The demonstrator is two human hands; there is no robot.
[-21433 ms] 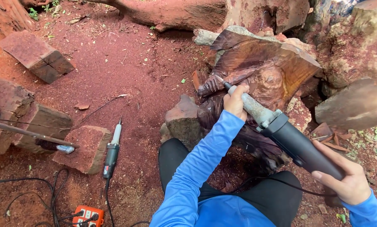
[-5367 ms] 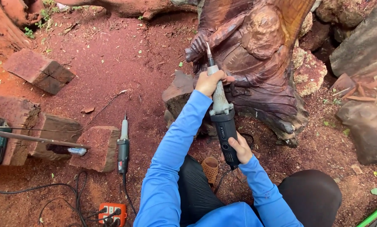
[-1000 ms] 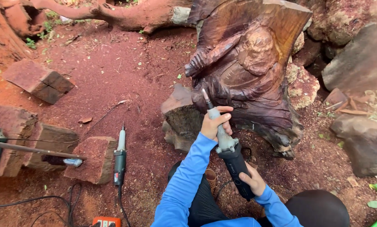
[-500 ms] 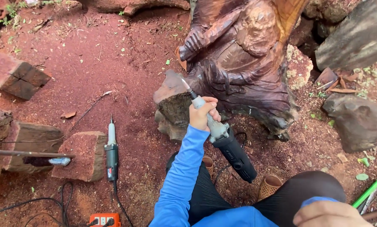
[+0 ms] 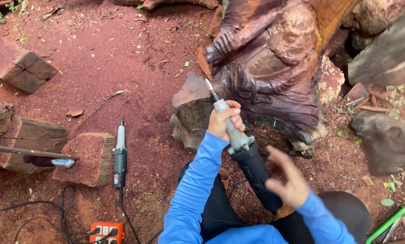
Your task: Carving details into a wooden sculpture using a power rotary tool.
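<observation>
Since half a second ago, the right hand (image 5: 289, 180) has been brought back up beside the black body of the die grinder (image 5: 243, 151), blurred, fingers spread, gripping nothing; whether it touches the tool cannot be told. The grinder's grey neck is clasped by the left hand (image 5: 224, 121), and its thin bit is pointed at the dark wooden carving (image 5: 274, 68), which stands on red, sawdust-strewn earth (image 5: 112, 58) outdoors. To the left, a second grinder (image 5: 119, 156) is laid against a reddish wood block (image 5: 87, 158). An orange power strip (image 5: 105, 232) is seen at the bottom edge, and a green container (image 5: 392, 223) at the bottom right corner.
</observation>
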